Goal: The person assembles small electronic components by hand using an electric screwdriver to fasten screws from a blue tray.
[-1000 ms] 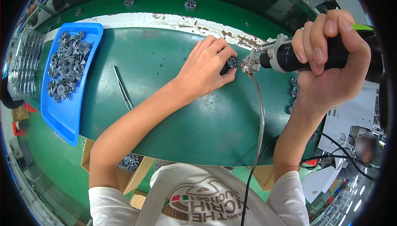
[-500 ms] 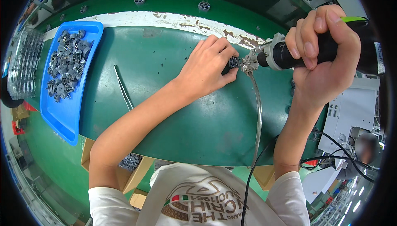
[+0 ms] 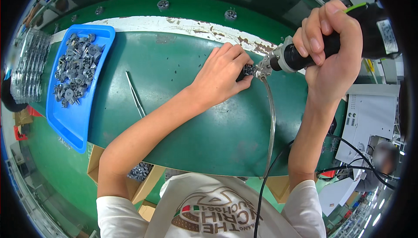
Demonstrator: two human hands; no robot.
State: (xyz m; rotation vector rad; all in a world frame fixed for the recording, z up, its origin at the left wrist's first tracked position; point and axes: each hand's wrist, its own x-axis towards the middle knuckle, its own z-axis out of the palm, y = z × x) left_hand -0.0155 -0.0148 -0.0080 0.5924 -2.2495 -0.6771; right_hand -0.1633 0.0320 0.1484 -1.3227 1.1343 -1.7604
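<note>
My left hand (image 3: 223, 75) pinches a small black plug-like part (image 3: 248, 69) between thumb and fingers, just above the green mat. My right hand (image 3: 333, 42) is wrapped round a black power screwdriver (image 3: 370, 31) held sideways. Its metal nose (image 3: 263, 67) meets the part or lies right beside it; the exact contact is too small to tell. From this nose a clear tube (image 3: 272, 116) runs down toward me. Metal tweezers (image 3: 135, 95) lie on the mat by my left forearm.
A blue tray (image 3: 87, 122) of grey pronged parts (image 3: 76, 70) stands at the left, beside stacked clear plastic trays (image 3: 31, 70). Beyond the white ledge (image 3: 143, 22), similar parts (image 3: 230, 15) sit on a green strip. A cardboard box (image 3: 148, 181) and black cables (image 3: 355, 151) are near me.
The parts on the far green strip have shifted right. My right hand and the screwdriver have tilted and moved slightly left; the nose stays at the part. The whole view has shifted a little.
</note>
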